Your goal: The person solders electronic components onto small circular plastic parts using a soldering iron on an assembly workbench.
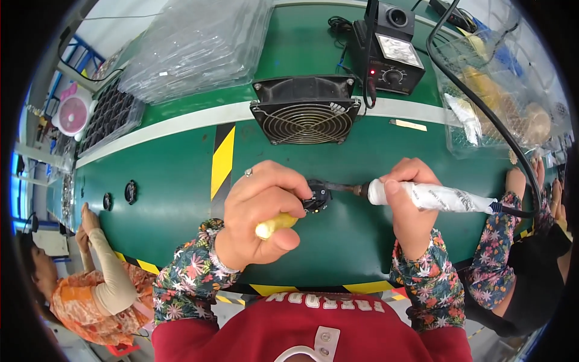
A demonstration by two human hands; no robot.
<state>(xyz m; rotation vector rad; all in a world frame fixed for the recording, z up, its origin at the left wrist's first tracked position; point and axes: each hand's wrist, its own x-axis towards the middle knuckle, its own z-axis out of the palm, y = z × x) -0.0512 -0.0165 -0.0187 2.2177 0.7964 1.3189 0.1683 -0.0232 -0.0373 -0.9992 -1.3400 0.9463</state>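
Note:
My right hand (413, 202) is closed around the white-wrapped handle of a soldering iron (443, 197), whose dark tip points left. That tip reaches a small round black part (316, 196) on the green bench; whether it touches cannot be made out. My left hand (262, 211) curls over the left side of the same part, with fingertips at its edge. A short yellow piece (276, 225), rod-like with a pale end, is gripped in its curled fingers; its exact kind is unclear.
A black fan (304, 111) stands beyond the part. Behind it are a soldering station (392, 51) and stacked clear trays (196, 48). Two more round black parts (131, 192) lie at left. A plastic bin (491, 105) sits at right, under the iron's cable (482, 108). People work on both sides.

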